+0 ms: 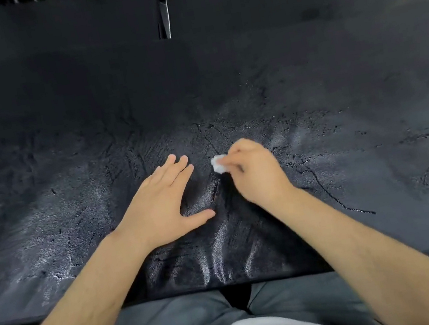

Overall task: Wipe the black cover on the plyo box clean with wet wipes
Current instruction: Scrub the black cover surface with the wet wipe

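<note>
left grip (158,208) open flat on black cover (334,71), right grip (254,172) pinching half-hidden wipe (218,164)

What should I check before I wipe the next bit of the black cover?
1. The wipe is pinched in the right hand: ok.
2. The left hand lies flat on the cover, steadying it: ok.
3. The wipe is wet enough: cannot tell.
4. The wipe touches the cover: cannot tell, the hand is blurred.
5. The cover is clean: not ok, pale smears show on both sides.
</note>
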`<state>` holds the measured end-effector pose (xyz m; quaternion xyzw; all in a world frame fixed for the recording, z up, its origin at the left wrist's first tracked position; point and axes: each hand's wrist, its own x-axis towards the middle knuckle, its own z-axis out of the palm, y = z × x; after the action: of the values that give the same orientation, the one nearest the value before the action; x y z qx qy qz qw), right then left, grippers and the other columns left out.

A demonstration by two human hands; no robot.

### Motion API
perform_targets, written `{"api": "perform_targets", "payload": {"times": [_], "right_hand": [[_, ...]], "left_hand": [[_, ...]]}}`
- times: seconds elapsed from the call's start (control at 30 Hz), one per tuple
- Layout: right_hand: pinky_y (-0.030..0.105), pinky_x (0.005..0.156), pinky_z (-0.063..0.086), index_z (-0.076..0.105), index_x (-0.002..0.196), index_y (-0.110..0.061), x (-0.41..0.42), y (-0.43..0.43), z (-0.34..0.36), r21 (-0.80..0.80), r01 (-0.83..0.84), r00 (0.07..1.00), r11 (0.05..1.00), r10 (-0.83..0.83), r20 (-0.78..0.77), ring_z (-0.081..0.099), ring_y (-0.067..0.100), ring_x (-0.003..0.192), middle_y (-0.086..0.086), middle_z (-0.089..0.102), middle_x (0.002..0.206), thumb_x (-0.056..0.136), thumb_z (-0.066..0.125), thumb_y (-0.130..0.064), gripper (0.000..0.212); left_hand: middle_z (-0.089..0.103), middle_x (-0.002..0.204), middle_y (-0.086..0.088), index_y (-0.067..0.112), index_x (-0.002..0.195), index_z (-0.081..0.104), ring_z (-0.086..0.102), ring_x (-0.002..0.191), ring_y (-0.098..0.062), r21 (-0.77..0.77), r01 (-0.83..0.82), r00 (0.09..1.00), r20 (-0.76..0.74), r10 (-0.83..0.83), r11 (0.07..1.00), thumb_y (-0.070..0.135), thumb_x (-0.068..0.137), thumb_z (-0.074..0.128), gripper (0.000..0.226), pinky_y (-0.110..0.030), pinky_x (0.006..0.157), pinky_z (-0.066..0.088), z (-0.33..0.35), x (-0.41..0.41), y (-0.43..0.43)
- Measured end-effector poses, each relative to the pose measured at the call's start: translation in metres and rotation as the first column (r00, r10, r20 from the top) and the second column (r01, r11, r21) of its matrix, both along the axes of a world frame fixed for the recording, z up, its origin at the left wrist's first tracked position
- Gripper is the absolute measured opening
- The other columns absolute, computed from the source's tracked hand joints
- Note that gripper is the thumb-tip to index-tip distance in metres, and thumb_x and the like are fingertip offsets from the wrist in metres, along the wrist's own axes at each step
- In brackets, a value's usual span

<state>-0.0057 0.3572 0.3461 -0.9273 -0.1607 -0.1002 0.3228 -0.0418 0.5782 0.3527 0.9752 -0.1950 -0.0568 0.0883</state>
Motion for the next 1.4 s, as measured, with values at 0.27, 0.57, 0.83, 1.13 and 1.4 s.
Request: {"api": "perform_targets", "payload": {"times": [0.27, 0.57, 0.83, 1.13, 1.4], "right_hand": [[0.041, 0.073, 0.052, 0.076, 0.088, -0.025, 0.006, 0.014, 0.009, -0.109, -0.221, 0.975, 0.969, 0.216, -0.058, 0.057, 0.029, 0.081, 0.005, 0.057, 0.085, 0.09, 0.063, -0.012, 0.018], [0.04, 0.07, 0.052, 0.076, 0.091, -0.022, 0.015, 0.029, 0.006, -0.117, -0.22, 0.975, 0.969, 0.213, -0.07, 0.055, 0.028, 0.08, 0.004, 0.054, 0.088, 0.094, 0.059, -0.013, 0.02], [0.038, 0.07, 0.051, 0.076, 0.092, -0.017, 0.021, 0.04, 0.006, -0.151, -0.196, 0.979, 0.969, 0.186, -0.079, 0.053, 0.031, 0.082, 0.005, 0.049, 0.089, 0.095, 0.058, -0.012, 0.019], [0.042, 0.075, 0.052, 0.074, 0.1, -0.014, 0.037, 0.033, 0.013, -0.125, -0.102, 0.992, 0.987, 0.091, -0.091, 0.051, 0.029, 0.092, 0.003, 0.05, 0.1, 0.09, 0.055, -0.001, 0.025], [0.043, 0.079, 0.051, 0.075, 0.116, -0.021, 0.056, 0.022, 0.011, -0.117, -0.105, 0.993, 0.988, 0.097, -0.067, 0.049, 0.027, 0.095, 0.003, 0.05, 0.1, 0.093, 0.056, -0.001, 0.036]], "left_hand": [[0.016, 0.166, 0.005, 0.017, 0.156, 0.03, 0.005, 0.154, -0.012, -0.058, -0.001, 1.0, -0.016, 0.0, 0.998, 0.091, 0.071, 0.032, 0.113, -0.033, 0.124, 0.013, 0.002, 0.002, 0.001], [0.018, 0.165, 0.011, 0.025, 0.155, 0.032, 0.006, 0.153, -0.005, -0.124, -0.022, 0.999, -0.033, 0.018, 0.992, 0.09, 0.071, 0.037, 0.106, -0.023, 0.117, 0.007, 0.006, 0.003, 0.004], [0.017, 0.163, 0.021, 0.031, 0.155, 0.033, 0.004, 0.15, 0.004, -0.157, -0.037, 0.997, -0.067, 0.027, 0.987, 0.08, 0.081, 0.052, 0.091, -0.014, 0.11, 0.005, 0.011, 0.002, 0.006], [0.037, 0.154, 0.022, 0.034, 0.145, 0.049, 0.025, 0.145, 0.002, -0.166, -0.021, 0.998, -0.057, 0.012, 0.986, 0.065, 0.088, 0.058, 0.066, -0.017, 0.116, 0.017, 0.019, 0.019, 0.01], [0.029, 0.155, 0.02, 0.034, 0.142, 0.047, 0.016, 0.148, -0.007, -0.152, -0.091, 0.99, -0.118, 0.073, 0.984, 0.051, 0.086, 0.071, 0.064, -0.042, 0.12, 0.026, 0.023, 0.045, 0.009]]}}
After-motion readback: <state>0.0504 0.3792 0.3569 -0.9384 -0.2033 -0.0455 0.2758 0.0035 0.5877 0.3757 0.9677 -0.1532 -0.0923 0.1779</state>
